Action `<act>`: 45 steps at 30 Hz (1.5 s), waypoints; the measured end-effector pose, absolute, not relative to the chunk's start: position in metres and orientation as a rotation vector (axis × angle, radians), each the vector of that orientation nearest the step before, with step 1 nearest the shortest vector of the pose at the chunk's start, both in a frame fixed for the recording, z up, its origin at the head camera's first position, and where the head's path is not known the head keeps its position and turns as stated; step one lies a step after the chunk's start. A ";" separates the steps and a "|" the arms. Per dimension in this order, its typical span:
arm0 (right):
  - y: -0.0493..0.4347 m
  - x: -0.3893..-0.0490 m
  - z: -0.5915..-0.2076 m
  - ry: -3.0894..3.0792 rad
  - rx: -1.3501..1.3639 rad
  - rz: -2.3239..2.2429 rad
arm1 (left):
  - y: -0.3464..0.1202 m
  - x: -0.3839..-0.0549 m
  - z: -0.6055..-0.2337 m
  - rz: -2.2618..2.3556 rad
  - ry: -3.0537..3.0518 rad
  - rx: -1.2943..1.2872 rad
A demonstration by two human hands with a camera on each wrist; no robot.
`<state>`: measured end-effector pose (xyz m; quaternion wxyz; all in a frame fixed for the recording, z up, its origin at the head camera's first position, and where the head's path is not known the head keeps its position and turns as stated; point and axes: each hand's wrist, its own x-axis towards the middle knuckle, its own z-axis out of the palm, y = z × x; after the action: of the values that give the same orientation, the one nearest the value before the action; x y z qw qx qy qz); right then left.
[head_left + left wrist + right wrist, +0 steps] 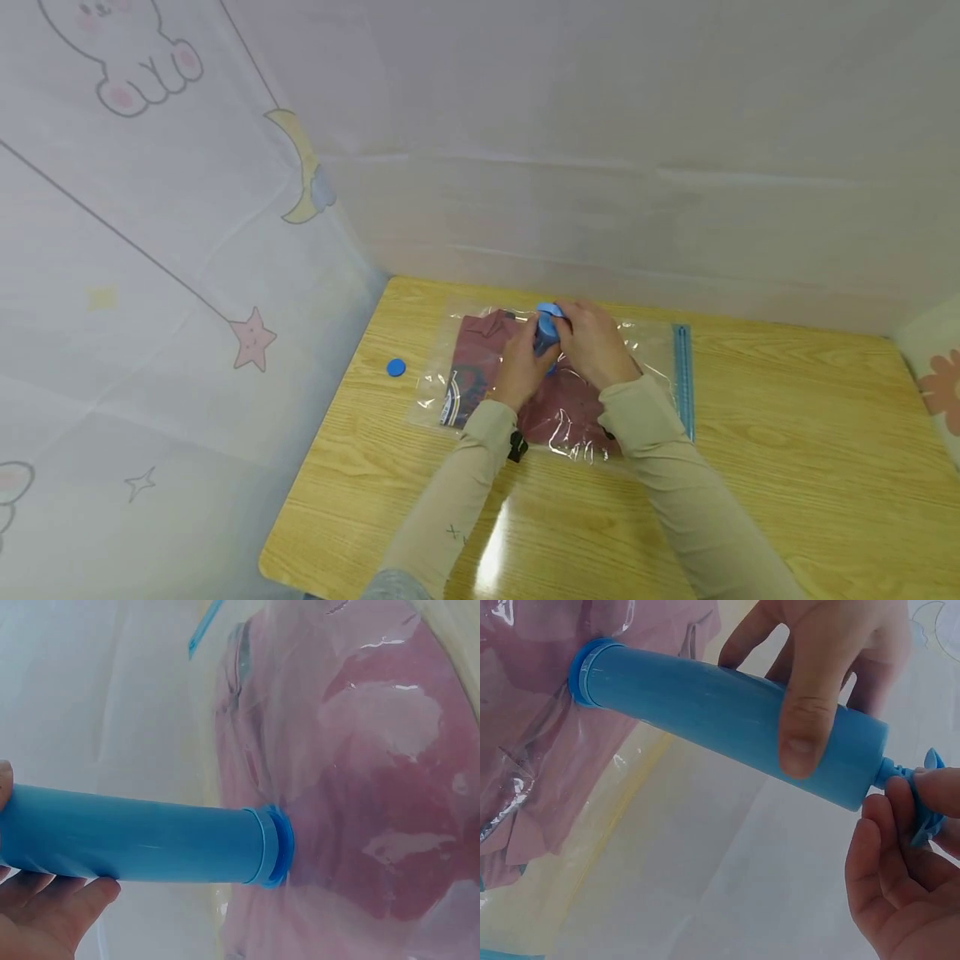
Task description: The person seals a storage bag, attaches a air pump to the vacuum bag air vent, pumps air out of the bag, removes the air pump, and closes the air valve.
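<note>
We see our left hand (521,362) wrapped around the barrel of a blue pump (142,836), thumb on one side and fingers on the other. Just above it, our right hand (596,342) pinches the pump handle (924,802) between thumb and fingers, and a short piece of rod (886,772) shows between handle and barrel. Below both hands, the pump's lower end meets a round blue valve (285,847) on a clear plastic bag (429,392). Inside the bag, beneath and around our hands, we see a wine-red garment (562,408). The bag's blue closure strip (683,375) runs to the right of our right hand. Left of our left hand, just beyond the bag, a blue disc (396,367) lies on the wooden table (787,433). Farther left of that hand, we see a pale wall covering (187,250) printed with a moon and a star.
</note>
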<state>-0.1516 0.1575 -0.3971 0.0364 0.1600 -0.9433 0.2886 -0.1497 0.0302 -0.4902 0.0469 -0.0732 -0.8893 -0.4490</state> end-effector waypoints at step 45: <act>0.164 -0.137 -0.287 -2.230 0.694 0.826 | 0.034 -0.154 -0.491 -1.411 -2.682 -0.266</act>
<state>-0.1369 0.1641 -0.2872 0.3259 0.2650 -0.8510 0.3153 -0.1543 0.0341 -0.4910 0.0499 -0.0873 -0.8805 -0.4632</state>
